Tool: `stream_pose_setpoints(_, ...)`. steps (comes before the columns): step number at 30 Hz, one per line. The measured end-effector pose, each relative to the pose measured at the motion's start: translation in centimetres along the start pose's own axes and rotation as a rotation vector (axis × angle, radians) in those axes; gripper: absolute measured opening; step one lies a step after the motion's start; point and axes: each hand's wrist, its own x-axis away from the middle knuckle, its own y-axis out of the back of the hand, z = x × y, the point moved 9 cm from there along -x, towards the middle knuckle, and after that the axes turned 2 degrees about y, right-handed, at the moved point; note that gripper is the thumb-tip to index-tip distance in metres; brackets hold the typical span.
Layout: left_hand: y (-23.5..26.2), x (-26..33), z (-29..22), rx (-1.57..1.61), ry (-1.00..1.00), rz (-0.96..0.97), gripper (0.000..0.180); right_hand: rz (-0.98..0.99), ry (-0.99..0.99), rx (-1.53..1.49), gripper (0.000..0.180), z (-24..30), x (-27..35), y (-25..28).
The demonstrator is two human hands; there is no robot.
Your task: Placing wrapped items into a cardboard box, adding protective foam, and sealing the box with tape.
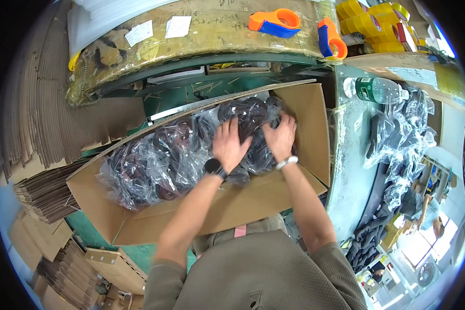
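Note:
In front of me is a long open cardboard box (315, 124), packed with a row of dark, rounded items in clear plastic bags (173, 152). What the items are is hard to make out through the shiny plastic. My left hand (231, 145), with a dark watch on its wrist, lies on the bags right of the middle, thumb and fingers apart. My right hand (280, 137), a pale bracelet at its wrist, rests at the box's right end with fingers spread over a dark bagged item (252, 116). Both hands touch the plastic; neither seems closed round anything.
Beyond the box a tape-covered bench (217, 36) carries two orange-and-blue tape dispensers (276, 23) and paper slips. At right, a table (354, 155) bears a plastic bottle (375, 90) and more bagged dark items (400, 134). Flattened cardboard (46, 98) stands at left. Yellow tape rolls (372, 23) fill the far right.

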Motion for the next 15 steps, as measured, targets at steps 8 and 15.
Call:
stream_pose_setpoints(8,-5.6,-3.6,1.6,0.052,0.45,0.166,0.087,0.478,-0.101,-0.175,0.074,-8.5,-2.2,-7.1)
stream_pose_setpoints(15,-4.6,-3.7,3.3,0.054,0.579,0.005,0.084,0.276,0.072,0.258,0.083,-4.1,-3.4,-5.6)
